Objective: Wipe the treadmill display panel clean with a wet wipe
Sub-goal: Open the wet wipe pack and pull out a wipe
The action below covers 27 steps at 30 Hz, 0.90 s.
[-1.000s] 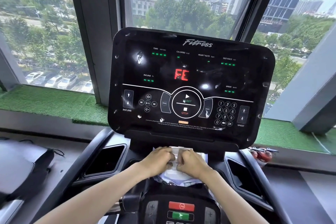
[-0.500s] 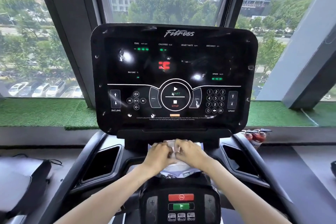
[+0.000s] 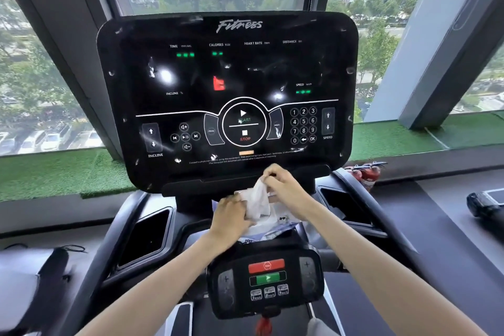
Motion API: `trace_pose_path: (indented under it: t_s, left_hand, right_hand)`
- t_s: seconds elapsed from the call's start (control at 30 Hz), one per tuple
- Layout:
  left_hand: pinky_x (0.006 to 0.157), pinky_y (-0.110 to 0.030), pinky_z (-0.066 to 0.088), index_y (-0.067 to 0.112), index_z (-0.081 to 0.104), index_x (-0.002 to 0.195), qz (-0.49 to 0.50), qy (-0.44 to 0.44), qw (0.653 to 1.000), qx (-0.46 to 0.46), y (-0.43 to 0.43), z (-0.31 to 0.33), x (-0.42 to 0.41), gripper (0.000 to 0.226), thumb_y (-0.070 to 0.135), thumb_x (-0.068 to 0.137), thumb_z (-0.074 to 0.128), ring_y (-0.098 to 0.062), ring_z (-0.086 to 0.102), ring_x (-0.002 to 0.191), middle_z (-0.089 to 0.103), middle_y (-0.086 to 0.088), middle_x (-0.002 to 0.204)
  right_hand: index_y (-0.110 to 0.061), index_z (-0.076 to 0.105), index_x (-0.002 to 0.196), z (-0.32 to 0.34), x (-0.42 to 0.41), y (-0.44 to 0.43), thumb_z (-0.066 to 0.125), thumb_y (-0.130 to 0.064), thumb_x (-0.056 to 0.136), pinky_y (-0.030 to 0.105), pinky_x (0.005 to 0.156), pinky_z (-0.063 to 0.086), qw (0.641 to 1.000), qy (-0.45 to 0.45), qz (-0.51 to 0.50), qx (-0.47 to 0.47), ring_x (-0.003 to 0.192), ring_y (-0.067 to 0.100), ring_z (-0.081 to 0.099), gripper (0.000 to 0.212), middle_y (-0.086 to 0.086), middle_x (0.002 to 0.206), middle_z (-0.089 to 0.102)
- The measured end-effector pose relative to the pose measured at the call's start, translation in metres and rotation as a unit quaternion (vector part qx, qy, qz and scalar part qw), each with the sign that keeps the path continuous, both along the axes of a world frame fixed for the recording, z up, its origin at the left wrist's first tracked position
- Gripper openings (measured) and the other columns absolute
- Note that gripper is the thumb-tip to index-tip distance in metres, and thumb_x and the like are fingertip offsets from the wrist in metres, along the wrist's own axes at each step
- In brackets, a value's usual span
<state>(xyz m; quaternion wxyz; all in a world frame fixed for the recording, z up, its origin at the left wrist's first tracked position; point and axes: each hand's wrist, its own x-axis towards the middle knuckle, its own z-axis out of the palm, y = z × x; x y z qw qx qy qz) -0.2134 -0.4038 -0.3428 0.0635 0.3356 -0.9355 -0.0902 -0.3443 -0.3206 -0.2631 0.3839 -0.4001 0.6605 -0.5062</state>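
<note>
The black treadmill display panel stands in front of me, dotted with white smudges and specks. Just below its lower edge a white wet wipe rises out of a wipe pack that lies on the console ledge. My right hand pinches the top of the wipe and holds it up. My left hand presses down on the pack and grips the lower part of the wipe. Much of the pack is hidden under my hands.
A small control pod with red and green buttons sits below my hands. Empty cup recesses flank the console. Red fire extinguishers stand at the right by the windowsill, a dark bag lies at the lower left.
Both hands were together on the pack; now my right hand has lifted and drawn a wipe upward out of it. My view has tilted and moved closer to the panel.
</note>
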Motion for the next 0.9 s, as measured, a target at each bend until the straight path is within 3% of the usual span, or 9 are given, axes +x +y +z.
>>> trace_pose_path:
  t_s: [0.17, 0.3, 0.37, 0.43, 0.47, 0.53, 0.73, 0.83, 0.9]
  left_hand:
    - [0.098, -0.026, 0.028, 0.014, 0.053, 0.128, 0.016, 0.062, 0.995, 0.072, -0.002, -0.002, 0.003, 0.058, 0.038, 0.078, 0.067, -0.023, 0.047, 0.118, 0.056, 0.0, 0.126]
    - [0.091, -0.029, 0.035, 0.016, 0.059, 0.118, -0.032, -0.013, 0.999, -0.018, -0.005, 0.011, 0.012, 0.034, 0.026, 0.085, 0.058, -0.02, 0.045, 0.113, 0.051, -0.001, 0.12]
    - [0.089, -0.032, 0.036, 0.018, 0.057, 0.116, -0.059, -0.073, 0.992, -0.079, -0.007, 0.016, 0.015, 0.03, 0.021, 0.087, 0.053, -0.021, 0.047, 0.111, 0.053, -0.001, 0.118]
    - [0.085, -0.03, 0.031, 0.018, 0.058, 0.107, -0.056, -0.073, 0.991, -0.096, -0.008, 0.016, 0.015, 0.023, 0.014, 0.085, 0.05, -0.021, 0.053, 0.105, 0.062, 0.0, 0.112]
    - [0.084, -0.029, 0.028, 0.018, 0.059, 0.102, -0.052, -0.058, 0.991, -0.105, -0.006, 0.016, 0.013, 0.021, 0.011, 0.085, 0.049, -0.021, 0.056, 0.1, 0.066, 0.0, 0.106]
    - [0.083, -0.029, 0.028, 0.016, 0.062, 0.096, -0.025, -0.001, 0.996, -0.083, 0.002, 0.018, 0.007, 0.014, 0.015, 0.088, 0.05, -0.024, 0.058, 0.093, 0.07, -0.002, 0.097]
    - [0.077, -0.036, 0.048, 0.02, 0.064, 0.09, 0.042, 0.096, 0.99, 0.093, 0.01, 0.009, -0.014, 0.02, 0.007, 0.082, 0.052, -0.019, 0.062, 0.092, 0.071, 0.003, 0.09]
    - [0.084, -0.036, 0.05, 0.018, 0.065, 0.088, -0.019, 0.103, 0.977, 0.185, 0.013, 0.003, -0.021, 0.034, -0.009, 0.077, 0.046, -0.017, 0.062, 0.094, 0.069, 0.003, 0.093]
    - [0.091, -0.033, 0.048, 0.013, 0.066, 0.101, -0.07, 0.07, 0.974, 0.202, 0.012, 0.002, -0.02, 0.042, -0.013, 0.08, 0.042, -0.017, 0.061, 0.104, 0.068, -0.002, 0.107]
  right_hand:
    - [-0.021, 0.045, 0.085, 0.007, -0.006, 0.0, 0.046, -0.02, 0.095, 0.023, 0.054, 0.04, 0.999, 0.035, -0.02, 0.026, 0.059, 0.008, 0.045, 0.011, -0.004, 0.069, 0.045]
    - [-0.016, 0.047, 0.092, -0.006, -0.013, 0.008, 0.048, -0.024, 0.095, 0.02, 0.053, 0.036, 0.995, 0.02, -0.066, 0.073, 0.066, 0.007, 0.043, 0.008, -0.004, 0.079, 0.045]
    - [-0.012, 0.051, 0.099, -0.014, -0.02, 0.013, 0.057, -0.034, 0.09, 0.019, 0.058, 0.042, 0.992, -0.032, -0.057, 0.111, 0.075, 0.009, 0.051, 0.025, -0.002, 0.089, 0.054]
    - [-0.01, 0.055, 0.109, -0.017, -0.028, 0.019, 0.072, -0.051, 0.074, 0.022, 0.07, 0.046, 0.983, -0.019, -0.008, 0.184, 0.089, 0.013, 0.057, 0.057, 0.0, 0.102, 0.059]
    - [-0.011, 0.055, 0.106, -0.018, -0.032, 0.022, 0.077, -0.052, 0.066, 0.023, 0.073, 0.045, 0.974, 0.005, 0.016, 0.226, 0.09, 0.013, 0.056, 0.061, -0.002, 0.102, 0.058]
    - [-0.016, 0.053, 0.081, -0.02, -0.036, 0.026, 0.082, -0.042, 0.066, 0.021, 0.063, 0.039, 0.958, 0.054, 0.043, 0.28, 0.075, 0.01, 0.05, 0.041, -0.005, 0.085, 0.053]
    - [-0.017, 0.038, 0.057, -0.023, -0.038, 0.028, 0.071, -0.017, 0.082, 0.016, 0.041, 0.029, 0.964, 0.079, 0.021, 0.253, 0.047, 0.009, 0.038, 0.041, -0.002, 0.056, 0.039]
    - [-0.02, 0.037, 0.047, -0.023, -0.036, 0.028, 0.066, -0.01, 0.083, 0.016, 0.042, 0.027, 0.963, 0.113, 0.034, 0.244, 0.047, 0.007, 0.032, 0.048, -0.007, 0.052, 0.033]
    - [-0.018, 0.047, 0.041, -0.027, -0.035, 0.024, 0.063, -0.006, 0.082, 0.016, 0.047, 0.031, 0.958, 0.137, 0.05, 0.247, 0.05, 0.006, 0.037, 0.046, -0.009, 0.053, 0.041]
